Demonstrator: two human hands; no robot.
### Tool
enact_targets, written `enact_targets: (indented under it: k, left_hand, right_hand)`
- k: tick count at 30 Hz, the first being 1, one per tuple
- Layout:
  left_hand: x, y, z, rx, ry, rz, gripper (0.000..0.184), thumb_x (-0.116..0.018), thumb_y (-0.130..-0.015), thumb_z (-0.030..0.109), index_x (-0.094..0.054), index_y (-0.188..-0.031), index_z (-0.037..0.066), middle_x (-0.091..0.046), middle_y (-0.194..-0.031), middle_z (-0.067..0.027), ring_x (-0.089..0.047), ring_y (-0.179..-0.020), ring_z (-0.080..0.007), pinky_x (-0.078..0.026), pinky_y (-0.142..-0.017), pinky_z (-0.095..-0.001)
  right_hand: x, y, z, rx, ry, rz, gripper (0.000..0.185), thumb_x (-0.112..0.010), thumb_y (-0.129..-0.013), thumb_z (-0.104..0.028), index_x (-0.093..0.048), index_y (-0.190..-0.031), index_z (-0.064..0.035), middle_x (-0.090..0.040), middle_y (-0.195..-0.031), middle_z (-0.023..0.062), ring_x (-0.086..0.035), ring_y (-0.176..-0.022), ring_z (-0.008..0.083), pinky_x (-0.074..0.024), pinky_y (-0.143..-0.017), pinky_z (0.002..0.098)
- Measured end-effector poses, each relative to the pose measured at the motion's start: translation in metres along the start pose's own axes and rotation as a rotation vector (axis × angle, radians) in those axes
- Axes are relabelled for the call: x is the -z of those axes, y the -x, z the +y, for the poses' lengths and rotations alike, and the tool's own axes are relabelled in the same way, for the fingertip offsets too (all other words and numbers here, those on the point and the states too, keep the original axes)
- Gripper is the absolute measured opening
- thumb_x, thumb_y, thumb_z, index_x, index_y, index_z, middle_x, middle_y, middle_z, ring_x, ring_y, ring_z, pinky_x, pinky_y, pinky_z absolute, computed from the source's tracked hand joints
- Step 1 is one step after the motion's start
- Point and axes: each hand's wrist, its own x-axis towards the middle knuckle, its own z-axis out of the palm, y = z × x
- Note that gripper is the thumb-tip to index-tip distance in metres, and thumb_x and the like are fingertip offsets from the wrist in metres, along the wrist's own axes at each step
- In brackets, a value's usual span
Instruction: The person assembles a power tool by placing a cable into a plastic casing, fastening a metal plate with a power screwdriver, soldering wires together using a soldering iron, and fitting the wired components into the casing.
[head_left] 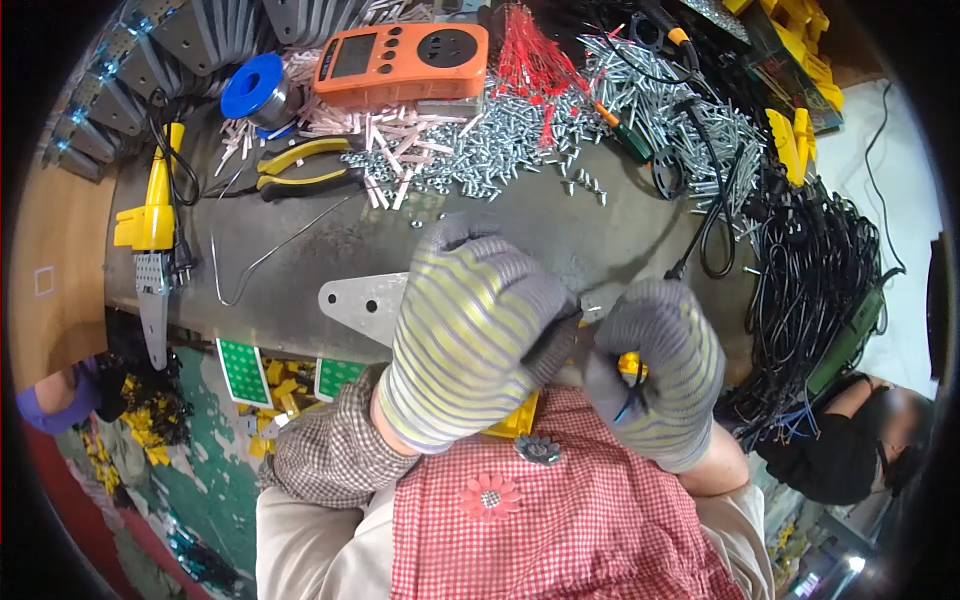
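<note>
Both my hands wear grey gloves with yellow stripes and are close together at the table's near edge. My left hand (475,335) is closed, its fingers curled toward the right; what it holds is hidden behind the glove. A flat grey metal plate (365,307) with holes shows just left of it. My right hand (660,370) is closed around a small yellow part (631,366), with dark and blue wire ends showing below it. Part of a yellow piece (515,418) shows under my left hand, against the checked apron.
Screws (490,150), an orange meter (400,62), a blue solder spool (254,88) and pliers (310,168) lie along the back. Black cables (815,290) are heaped at right. A yellow-handled tool (155,200) lies left. People are partly visible at both sides.
</note>
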Motion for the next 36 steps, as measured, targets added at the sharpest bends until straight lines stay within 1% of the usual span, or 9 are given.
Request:
enact_targets:
  k: [4,9,15,18,22,26,30,34,36]
  left_hand:
    - [0.004,0.003,-0.003,0.233,0.333,-0.073,0.016,-0.074,-0.068,0.005,-0.069,-0.082,0.009,-0.065,-0.081,-0.0057,-0.064,-0.08,-0.025,-0.05,-0.076,-0.0358]
    - [0.005,0.004,-0.008,0.218,0.36,-0.065,0.016,-0.075,-0.069,0.006,-0.068,-0.083,0.008,-0.065,-0.081,-0.0058,-0.063,-0.079,-0.0237,-0.049,-0.075,-0.0354]
    - [0.008,0.002,-0.013,0.239,0.386,-0.13,0.015,-0.076,-0.07,0.007,-0.067,-0.082,0.006,-0.065,-0.08,-0.0061,-0.063,-0.076,-0.0222,-0.049,-0.072,-0.0338]
    - [0.01,-0.001,-0.019,0.286,0.47,-0.242,0.016,-0.078,-0.07,0.009,-0.066,-0.081,0.005,-0.065,-0.08,-0.0061,-0.063,-0.073,-0.0211,-0.049,-0.068,-0.032]
    - [0.016,-0.006,-0.024,0.323,0.573,-0.37,0.018,-0.08,-0.071,0.011,-0.068,-0.08,0.003,-0.066,-0.079,-0.0063,-0.062,-0.072,-0.0195,-0.048,-0.066,-0.0312]
    - [0.021,-0.008,-0.025,0.356,0.587,-0.436,0.017,-0.08,-0.071,0.009,-0.069,-0.082,0.003,-0.066,-0.079,-0.0059,-0.062,-0.073,-0.0184,-0.048,-0.066,-0.0308]
    - [0.014,-0.001,-0.025,0.305,0.628,-0.33,0.016,-0.08,-0.07,0.007,-0.069,-0.082,0.004,-0.066,-0.078,-0.0055,-0.063,-0.073,-0.0183,-0.048,-0.067,-0.0303]
    - [0.012,0.004,-0.017,0.325,0.608,-0.197,0.015,-0.078,-0.07,0.005,-0.069,-0.082,0.005,-0.065,-0.079,-0.0052,-0.062,-0.075,-0.0183,-0.049,-0.069,-0.0306]
    - [0.011,0.006,-0.011,0.35,0.563,-0.152,0.015,-0.078,-0.069,0.004,-0.069,-0.082,0.006,-0.066,-0.079,-0.0048,-0.062,-0.075,-0.018,-0.049,-0.07,-0.0308]
  right_hand:
    - [0.002,0.009,0.004,-0.126,0.013,-0.084,0.018,-0.075,-0.072,-0.009,-0.063,-0.085,-0.0092,-0.061,-0.073,0.0053,-0.059,-0.066,0.0263,-0.0437,-0.062,0.0375]
    - [0.003,0.006,0.005,-0.161,0.017,-0.048,0.014,-0.071,-0.078,-0.003,-0.063,-0.089,-0.0068,-0.065,-0.078,0.0073,-0.063,-0.069,0.0266,-0.0489,-0.063,0.0362]
    - [0.007,0.009,0.001,-0.341,-0.229,0.096,0.014,-0.076,-0.08,-0.007,-0.067,-0.09,-0.0049,-0.067,-0.078,0.0077,-0.065,-0.062,0.0218,-0.0491,-0.056,0.0292]
    - [0.012,0.0,0.017,0.006,-0.098,0.047,0.014,-0.079,-0.077,-0.013,-0.071,-0.088,-0.009,-0.068,-0.077,0.0056,-0.064,-0.059,0.0196,-0.0482,-0.052,0.0286]
    - [0.013,0.008,0.022,0.062,0.273,-0.304,0.013,-0.077,-0.076,-0.016,-0.073,-0.088,-0.0142,-0.07,-0.077,0.0032,-0.063,-0.057,0.0188,-0.0465,-0.048,0.0303]
    - [0.015,-0.015,0.011,0.28,0.259,-0.241,0.015,-0.077,-0.075,-0.016,-0.072,-0.09,-0.0151,-0.068,-0.075,0.0029,-0.061,-0.055,0.02,-0.0458,-0.046,0.0321]
    - [0.008,-0.004,0.017,-0.026,-0.041,-0.267,0.012,-0.074,-0.079,-0.01,-0.069,-0.09,-0.0111,-0.068,-0.075,0.0031,-0.063,-0.058,0.0163,-0.0499,-0.052,0.0294]
    - [0.003,0.006,0.006,-0.553,-0.317,0.128,0.009,-0.067,-0.084,-0.003,-0.064,-0.093,-0.0028,-0.067,-0.082,0.0046,-0.064,-0.071,0.0095,-0.052,-0.066,0.0245]
    - [0.008,0.003,0.002,-0.419,-0.281,0.085,0.013,-0.068,-0.083,-0.002,-0.063,-0.094,-0.0022,-0.067,-0.083,0.0058,-0.064,-0.071,0.0113,-0.0519,-0.065,0.0253]
